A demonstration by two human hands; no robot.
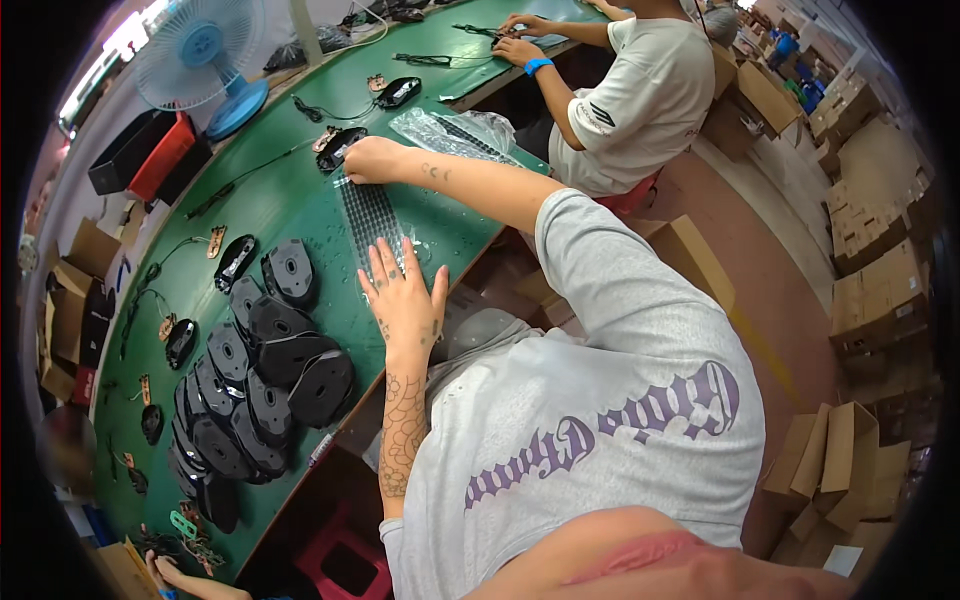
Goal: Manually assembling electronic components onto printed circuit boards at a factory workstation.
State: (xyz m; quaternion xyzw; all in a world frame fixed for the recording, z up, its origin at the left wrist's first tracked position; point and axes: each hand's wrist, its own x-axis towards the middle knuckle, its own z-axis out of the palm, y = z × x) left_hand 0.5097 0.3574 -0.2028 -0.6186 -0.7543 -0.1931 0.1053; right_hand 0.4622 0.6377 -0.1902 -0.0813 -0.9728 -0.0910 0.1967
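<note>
Green surface (455,200) runs under everything here, its front edge close to the person's lap. Nearest, the left hand (408,305) lies palm down with its fingers spread and released, tips resting on the near end of a sheet (370,215). Farther along, the right hand (375,160) has its fingers curled tight over the sheet's far end; their tips are hidden, so whether they pinch the sheet or a piece from it I cannot tell. If the flat fingers press too lightly, a tug from the right hand could drag or wrinkle the sheet; a careless lift could stick pieces together or drop them among the specks scattered beside it. That right hand also sits right beside an open mouse (330,152), and a knock could push it askew. Flat between the two hands, the sheet looks like a long clear strip with close, even rows of small dark pieces, too small to show their exact shape. To its left, shells (268,400) lie heaped; beyond it are a clear bag (485,125), a co-worker (640,110) and a blue fan (203,45).
</note>
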